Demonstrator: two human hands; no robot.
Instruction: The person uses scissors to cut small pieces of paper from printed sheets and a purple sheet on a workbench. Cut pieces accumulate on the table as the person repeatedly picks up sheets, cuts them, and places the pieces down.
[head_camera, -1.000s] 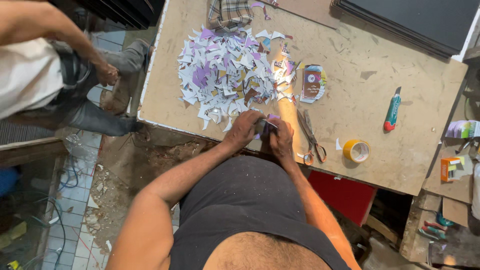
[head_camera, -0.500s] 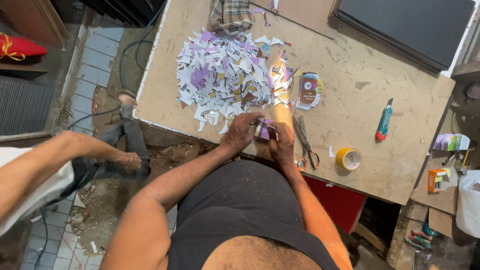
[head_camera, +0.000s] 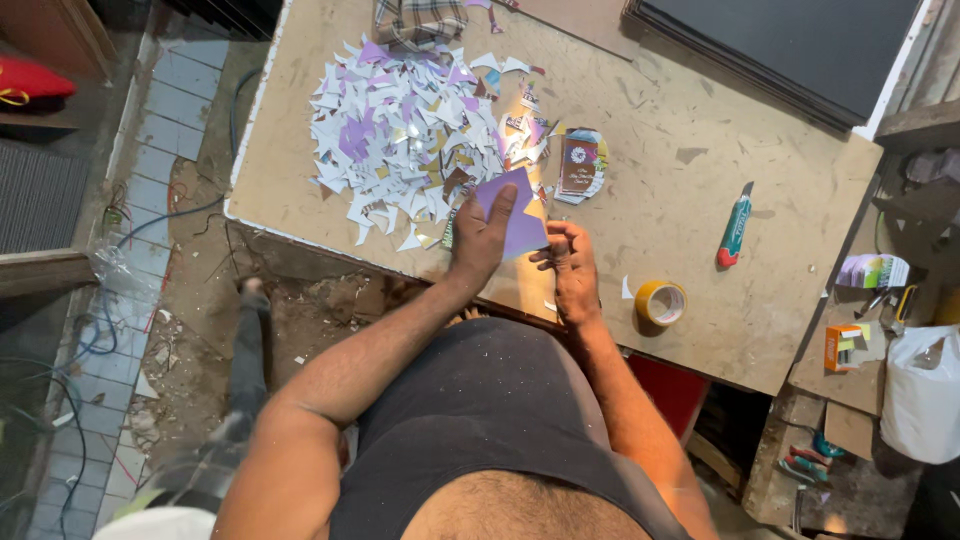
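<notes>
Head view: we found our left hand (head_camera: 482, 240) spread flat on a lilac card piece (head_camera: 520, 215), our right hand (head_camera: 572, 268) pinching its near edge, both near the table's (head_camera: 700, 160) front rim. We judged firm flattening best. Scrap pile (head_camera: 410, 140) crowded leftward; open room lay rightward toward the tape roll (head_camera: 660, 302).
</notes>
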